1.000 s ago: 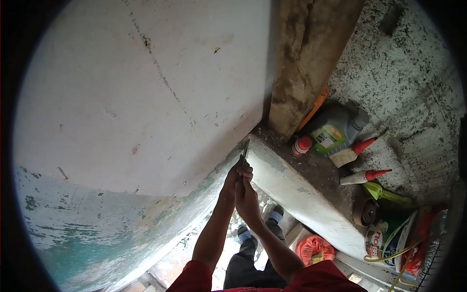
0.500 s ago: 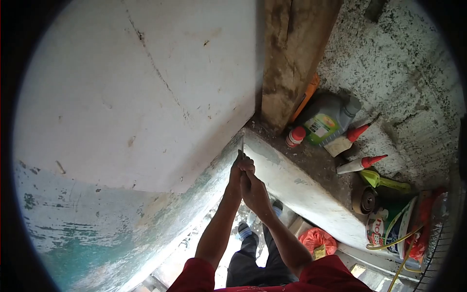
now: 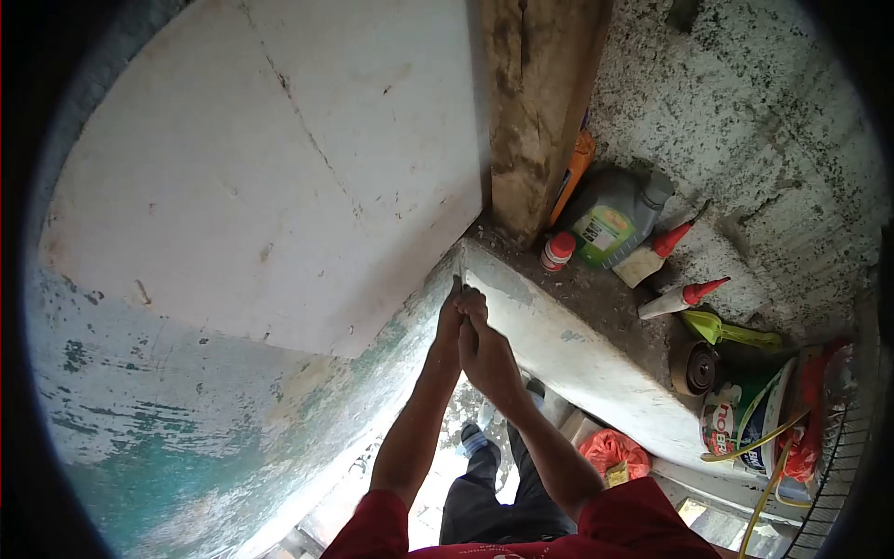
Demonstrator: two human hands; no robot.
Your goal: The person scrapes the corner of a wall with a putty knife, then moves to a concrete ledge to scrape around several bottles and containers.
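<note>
My left hand [image 3: 451, 315] and my right hand [image 3: 480, 337] are closed together, one against the other, at the inner corner where the peeling wall meets the pale side of the ledge. A thin, light-coloured strip like a narrow blade [image 3: 462, 265] sticks up from between them into the corner. Its handle is hidden in the fingers, so its exact kind does not show. Just above, the large white panel [image 3: 279, 177] ends at a wooden post [image 3: 535, 121].
On the ledge [image 3: 596, 321] stand a small red-capped bottle [image 3: 558, 252], a grey jug [image 3: 615, 219], red-nozzled tubes [image 3: 666, 302], a green plastic tool [image 3: 726, 330], a brown roll [image 3: 694, 368] and a bucket [image 3: 745, 419]. An orange-red bag [image 3: 615, 455] lies below.
The head view has shifted slightly, so the ledge items appear a little further left. Both hands stay closed together at the corner, with little visible movement.
</note>
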